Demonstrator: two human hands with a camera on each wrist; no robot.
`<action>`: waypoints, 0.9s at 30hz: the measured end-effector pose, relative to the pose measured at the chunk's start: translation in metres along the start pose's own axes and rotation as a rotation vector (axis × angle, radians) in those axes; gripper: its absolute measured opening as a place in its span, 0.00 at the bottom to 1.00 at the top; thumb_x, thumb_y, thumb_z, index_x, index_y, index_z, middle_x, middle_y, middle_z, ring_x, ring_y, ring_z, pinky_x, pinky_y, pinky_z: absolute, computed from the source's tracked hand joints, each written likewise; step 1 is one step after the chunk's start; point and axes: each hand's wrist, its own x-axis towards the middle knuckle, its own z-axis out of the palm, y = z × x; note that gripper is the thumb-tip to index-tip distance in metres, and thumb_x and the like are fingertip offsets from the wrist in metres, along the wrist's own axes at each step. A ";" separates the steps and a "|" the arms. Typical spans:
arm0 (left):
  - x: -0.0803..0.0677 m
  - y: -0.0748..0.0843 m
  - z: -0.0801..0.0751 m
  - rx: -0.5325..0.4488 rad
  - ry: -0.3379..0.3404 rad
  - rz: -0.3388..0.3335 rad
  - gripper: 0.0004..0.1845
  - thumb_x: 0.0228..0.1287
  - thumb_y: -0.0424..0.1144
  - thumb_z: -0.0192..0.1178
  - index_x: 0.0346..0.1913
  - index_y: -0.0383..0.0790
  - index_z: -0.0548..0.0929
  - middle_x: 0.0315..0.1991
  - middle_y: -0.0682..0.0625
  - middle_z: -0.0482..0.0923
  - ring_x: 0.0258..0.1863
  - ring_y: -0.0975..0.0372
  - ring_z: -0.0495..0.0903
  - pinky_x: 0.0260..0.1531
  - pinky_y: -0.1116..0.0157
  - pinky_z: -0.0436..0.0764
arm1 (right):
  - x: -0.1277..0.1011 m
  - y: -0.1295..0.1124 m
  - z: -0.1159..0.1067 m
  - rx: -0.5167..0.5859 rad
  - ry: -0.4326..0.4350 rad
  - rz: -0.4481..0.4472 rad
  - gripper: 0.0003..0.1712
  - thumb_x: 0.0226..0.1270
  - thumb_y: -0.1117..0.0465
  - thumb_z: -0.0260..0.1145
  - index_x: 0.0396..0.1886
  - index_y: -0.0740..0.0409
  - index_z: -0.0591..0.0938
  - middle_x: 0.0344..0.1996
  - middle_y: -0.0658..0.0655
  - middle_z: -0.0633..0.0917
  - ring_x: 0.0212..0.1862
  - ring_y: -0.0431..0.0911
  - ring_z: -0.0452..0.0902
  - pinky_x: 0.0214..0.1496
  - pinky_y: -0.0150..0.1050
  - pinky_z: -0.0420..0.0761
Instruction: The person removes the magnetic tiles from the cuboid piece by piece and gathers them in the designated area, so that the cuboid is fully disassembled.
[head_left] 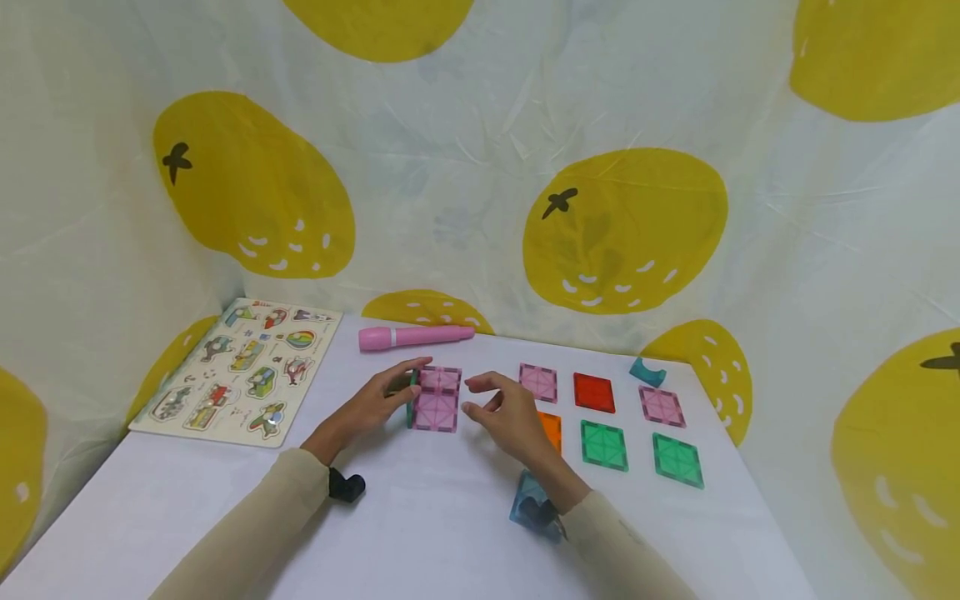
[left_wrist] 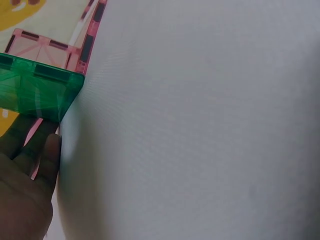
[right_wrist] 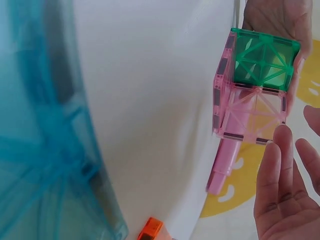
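A pink square tile [head_left: 437,412] lies flat on the table. A second pink tile [right_wrist: 256,114] stands upright along its back edge, and a green tile [right_wrist: 265,61] stands upright along its left edge, forming a corner. My left hand [head_left: 381,397] is at the outer side of the green tile, its fingers touching it and its thumb at the top edge. Just right of the pink tiles is my right hand [head_left: 516,416], thumb and index finger spread apart with nothing between them.
Right of the hands lie pink, red [head_left: 594,392], orange [head_left: 551,431] and green tiles, with a teal curved piece [head_left: 648,372] behind. A blue tile [head_left: 525,500] sits beneath the right wrist. At the back is a pink microphone-shaped toy [head_left: 416,337]; a picture puzzle board [head_left: 236,375] is at left.
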 end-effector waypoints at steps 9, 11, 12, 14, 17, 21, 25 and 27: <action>-0.002 0.000 0.000 0.002 -0.028 -0.003 0.27 0.76 0.40 0.53 0.72 0.70 0.65 0.72 0.60 0.66 0.73 0.52 0.65 0.74 0.39 0.55 | 0.005 0.000 0.007 -0.023 -0.041 -0.020 0.18 0.65 0.53 0.72 0.54 0.45 0.83 0.49 0.48 0.85 0.32 0.47 0.76 0.29 0.35 0.82; -0.002 0.000 0.001 0.003 -0.029 -0.008 0.27 0.76 0.41 0.53 0.72 0.69 0.65 0.72 0.60 0.66 0.73 0.53 0.65 0.74 0.39 0.54 | 0.006 -0.001 0.009 -0.018 -0.054 -0.028 0.17 0.65 0.54 0.71 0.54 0.47 0.83 0.48 0.49 0.86 0.31 0.48 0.76 0.29 0.35 0.82; -0.002 0.000 0.001 0.003 -0.029 -0.008 0.27 0.76 0.41 0.53 0.73 0.68 0.65 0.73 0.60 0.66 0.74 0.53 0.64 0.74 0.39 0.54 | 0.006 -0.001 0.010 -0.014 -0.061 -0.034 0.17 0.66 0.54 0.71 0.53 0.47 0.83 0.48 0.49 0.86 0.30 0.48 0.76 0.28 0.35 0.82; -0.002 -0.001 0.001 0.004 -0.027 -0.004 0.28 0.76 0.41 0.54 0.73 0.66 0.65 0.73 0.60 0.65 0.74 0.53 0.64 0.74 0.39 0.54 | 0.006 -0.001 0.011 -0.012 -0.072 -0.046 0.16 0.66 0.54 0.70 0.52 0.47 0.84 0.46 0.49 0.86 0.29 0.48 0.76 0.27 0.35 0.82; -0.002 0.000 0.001 -0.002 -0.027 0.005 0.27 0.76 0.41 0.54 0.73 0.67 0.65 0.73 0.60 0.65 0.74 0.53 0.64 0.74 0.39 0.54 | 0.006 -0.001 0.012 -0.013 -0.075 -0.045 0.16 0.66 0.54 0.71 0.52 0.47 0.84 0.46 0.47 0.87 0.29 0.48 0.76 0.26 0.35 0.81; -0.002 0.000 0.001 -0.011 -0.028 0.012 0.27 0.76 0.41 0.55 0.71 0.71 0.66 0.72 0.61 0.67 0.73 0.54 0.65 0.75 0.40 0.55 | 0.007 -0.001 0.012 -0.018 -0.059 -0.028 0.17 0.65 0.53 0.71 0.53 0.46 0.84 0.48 0.49 0.86 0.29 0.48 0.76 0.27 0.35 0.81; -0.003 -0.001 0.001 -0.003 -0.021 -0.008 0.27 0.76 0.42 0.55 0.71 0.73 0.65 0.72 0.61 0.66 0.73 0.54 0.65 0.74 0.40 0.55 | 0.009 0.001 0.012 -0.022 -0.049 -0.006 0.18 0.65 0.53 0.71 0.54 0.45 0.83 0.50 0.51 0.86 0.30 0.48 0.76 0.28 0.35 0.82; -0.002 -0.001 0.001 -0.002 -0.019 -0.017 0.27 0.76 0.43 0.55 0.71 0.74 0.65 0.72 0.61 0.67 0.73 0.55 0.65 0.74 0.40 0.56 | 0.011 0.003 0.012 -0.021 -0.045 0.002 0.18 0.65 0.53 0.71 0.55 0.45 0.83 0.51 0.52 0.85 0.30 0.48 0.76 0.29 0.35 0.82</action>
